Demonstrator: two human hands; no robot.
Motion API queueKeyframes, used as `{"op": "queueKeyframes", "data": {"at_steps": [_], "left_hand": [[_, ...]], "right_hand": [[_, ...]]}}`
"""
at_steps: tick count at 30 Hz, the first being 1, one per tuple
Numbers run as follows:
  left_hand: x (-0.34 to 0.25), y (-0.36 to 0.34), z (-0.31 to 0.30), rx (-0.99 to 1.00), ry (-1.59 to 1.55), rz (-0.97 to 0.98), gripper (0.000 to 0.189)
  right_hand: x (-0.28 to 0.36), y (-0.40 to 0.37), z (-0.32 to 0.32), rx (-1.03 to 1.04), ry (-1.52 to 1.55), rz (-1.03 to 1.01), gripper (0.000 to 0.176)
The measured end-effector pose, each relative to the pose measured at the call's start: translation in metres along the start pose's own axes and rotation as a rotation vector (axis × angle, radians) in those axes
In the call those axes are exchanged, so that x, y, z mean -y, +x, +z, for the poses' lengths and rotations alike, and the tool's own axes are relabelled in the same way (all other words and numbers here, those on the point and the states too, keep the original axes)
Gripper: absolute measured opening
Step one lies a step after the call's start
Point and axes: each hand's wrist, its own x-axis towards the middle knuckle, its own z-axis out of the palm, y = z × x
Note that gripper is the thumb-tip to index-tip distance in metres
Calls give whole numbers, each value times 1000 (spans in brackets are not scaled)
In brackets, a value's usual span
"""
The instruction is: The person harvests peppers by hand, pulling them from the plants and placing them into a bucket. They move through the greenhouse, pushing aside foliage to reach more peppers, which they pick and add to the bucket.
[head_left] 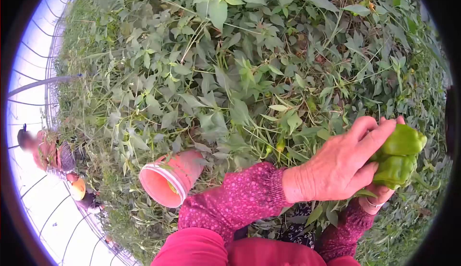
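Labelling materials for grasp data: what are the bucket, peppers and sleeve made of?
Bucket: likely plastic, pink, smooth matte, with a rolled pale rim. Peppers: fresh produce, glossy waxy green skin. Sleeve: knit-looking fabric, magenta, speckled, gathered cuff.

The person wears speckled magenta sleeves (pixel 235 201) with gathered cuffs and a thin wrist bangle (pixel 373 202).

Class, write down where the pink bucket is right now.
Head view, lower centre-left: the pink bucket lies tipped among the green leaves, just left of the magenta sleeve and well left of the green peppers.
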Motion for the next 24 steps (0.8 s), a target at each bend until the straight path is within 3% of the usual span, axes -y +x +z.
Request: {"op": "queueKeyframes", "data": {"at_steps": [2, 3, 4, 6, 7, 8, 10, 12, 14, 15, 16, 19, 22, 24], "left_hand": [[-8, -35, -33, -69, -17, 27, 72], [-11, -57, -53, -43, -64, -49, 74], [-16, -83, -64, -102, -315, -219, 80], [-16, -142, -87, -200, -351, -376, 94], [-13, -174, -95, -283, -342, -437, 95], [-14, -202, -103, -434, -564, -470, 95], [-22, -264, -128, -562, -543, -578, 90], [-23, -343, -146, -661, -368, -706, 82], [-42, -412, -158, -896, -582, -974, 73], [-53, -440, -164, -971, -631, -949, 69], [-66, -462, -173, -978, -651, -976, 68], [-61, -547, -190, -1140, -735, -1064, 71], [-23, -612, -199, -1359, -503, -1325, 67], [7, -633, -203, -1296, -435, -1399, 61]], "right_hand": [[17, -16, 37, 100, 85, 164, 119], [14, -24, 48, 259, 139, 232, 117], [20, -35, 71, 328, 177, 383, 112], [12, -62, 111, 562, 63, 518, 99], [3, -80, 129, 698, -36, 514, 91], [-15, -104, 146, 790, -76, 491, 83], [-40, -153, 185, 957, -12, 643, 75], [-70, -212, 220, 1177, -40, 624, 74], [-74, -258, 261, 1396, -8, 664, 80], [-96, -302, 275, 1413, 38, 500, 87], [-77, -298, 296, 1612, -2, 687, 90], [-105, -361, 324, 1740, -123, 518, 90], [-113, -370, 329, 1839, -141, 551, 78], [-124, -359, 316, 1935, -214, 559, 67]]}}
